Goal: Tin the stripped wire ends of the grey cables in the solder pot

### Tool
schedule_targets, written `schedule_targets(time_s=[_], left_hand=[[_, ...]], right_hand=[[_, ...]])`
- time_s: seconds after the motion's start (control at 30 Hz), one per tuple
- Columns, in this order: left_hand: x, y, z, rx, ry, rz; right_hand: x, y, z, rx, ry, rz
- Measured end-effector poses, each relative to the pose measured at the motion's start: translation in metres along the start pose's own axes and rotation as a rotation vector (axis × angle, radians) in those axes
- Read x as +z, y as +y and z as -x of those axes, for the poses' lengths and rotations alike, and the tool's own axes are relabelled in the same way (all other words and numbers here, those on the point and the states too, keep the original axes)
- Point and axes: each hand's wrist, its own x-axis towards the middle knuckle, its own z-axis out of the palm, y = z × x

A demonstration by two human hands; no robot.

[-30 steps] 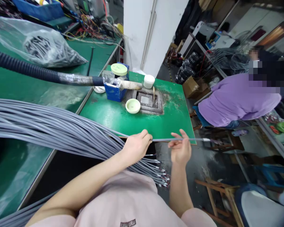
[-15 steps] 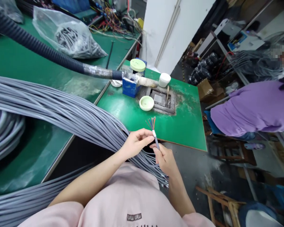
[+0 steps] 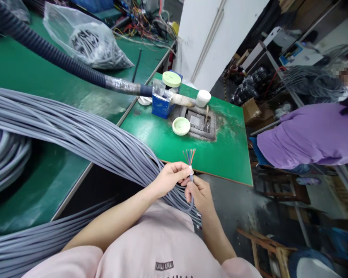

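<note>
A grey multi-core cable (image 3: pixel 191 189) is between my two hands, its end pointing away from me. Several thin coloured wires (image 3: pixel 189 156) fan out from that end above a white band. My left hand (image 3: pixel 174 175) pinches the cable at the white band with thumb and fingers. Just below, my right hand (image 3: pixel 200 193) is closed round the grey sheath. A thick bundle of grey cables (image 3: pixel 104 139) runs from the left across the table edge and passes under my hands.
Beyond my hands, the green table (image 3: pixel 223 162) carries a solder pot (image 3: pixel 195 120), a pale green dish (image 3: pixel 181 126), a white tub (image 3: pixel 203 98) and a blue box (image 3: pixel 161 107). A black hose (image 3: pixel 75 65) crosses above the left table. A person in purple (image 3: pixel 307 135) sits at right.
The cable end has turned more upright and come slightly closer to me. Below my right hand the cable now bends in a visible curve. Both hands keep their hold.
</note>
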Motion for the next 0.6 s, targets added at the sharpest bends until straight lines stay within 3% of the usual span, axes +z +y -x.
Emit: schedule_targets(time_s=[0.17, 0.4, 0.6], left_hand=[[0.002, 0.004, 0.002, 0.034, 0.017, 0.006], [-0.008, 0.007, -0.003, -0.007, 0.033, 0.092], [-0.014, 0.017, -0.008, 0.033, 0.059, 0.136]], right_hand=[[0.001, 0.008, -0.001, -0.036, 0.140, -0.031], [-0.006, 0.014, -0.005, 0.007, -0.020, -0.394], [-0.002, 0.014, -0.008, 0.094, -0.074, -0.416]])
